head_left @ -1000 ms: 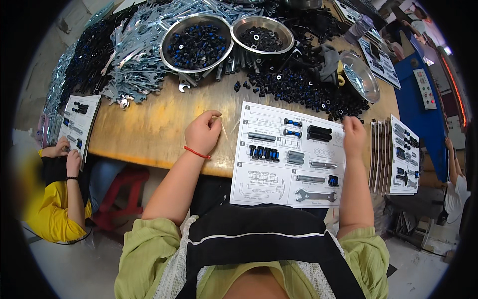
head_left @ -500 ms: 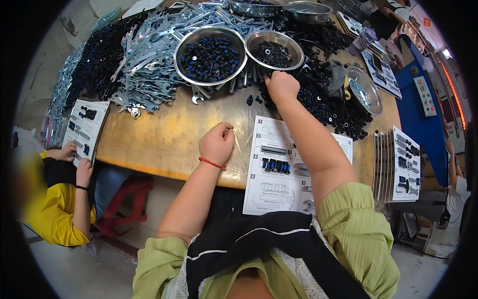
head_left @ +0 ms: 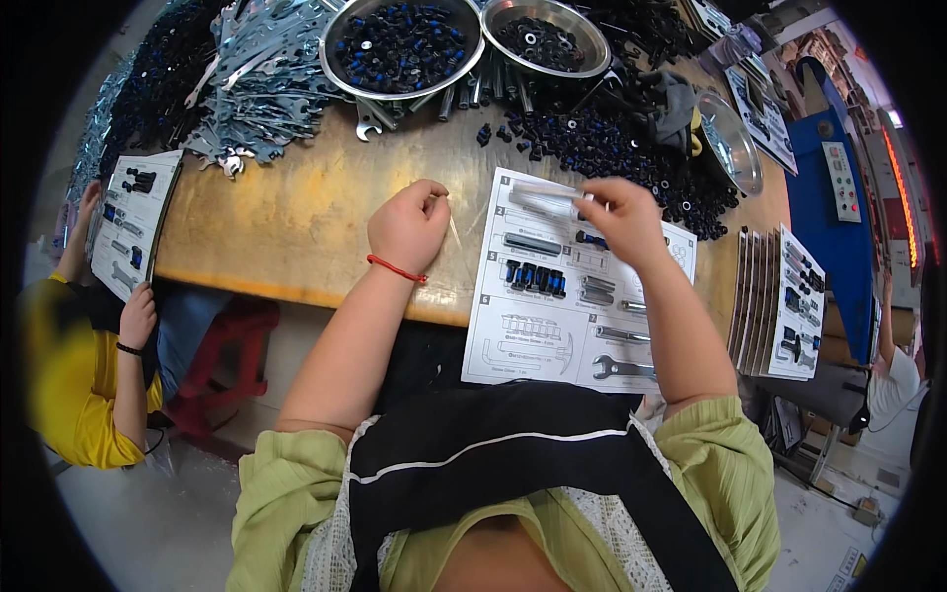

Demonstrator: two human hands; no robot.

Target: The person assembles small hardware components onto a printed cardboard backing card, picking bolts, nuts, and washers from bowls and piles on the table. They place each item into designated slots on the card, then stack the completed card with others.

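My right hand is over the upper part of a printed card, its fingers closed on a pale, silvery tube that is smeared by motion. On this card lie a dark metal sleeve, a row of black bolts with blue threads, shorter sleeves and an open-ended wrench. My left hand, with a red cord at the wrist, rests on the table with curled fingers. A thin pale streak lies beside its fingertips; I cannot tell whether the hand holds anything.
Beyond my hands stand a bowl of black and blue bolts and a bowl of small dark parts. Heaped wrenches and loose black hardware surround them. Filled cards stand stacked at right. At left, a person holds another card.
My right hand has come back from the rim of the smaller bowl to the card, now with the tube in its fingers. The whole view has shifted, and the person at left has raised a hand.
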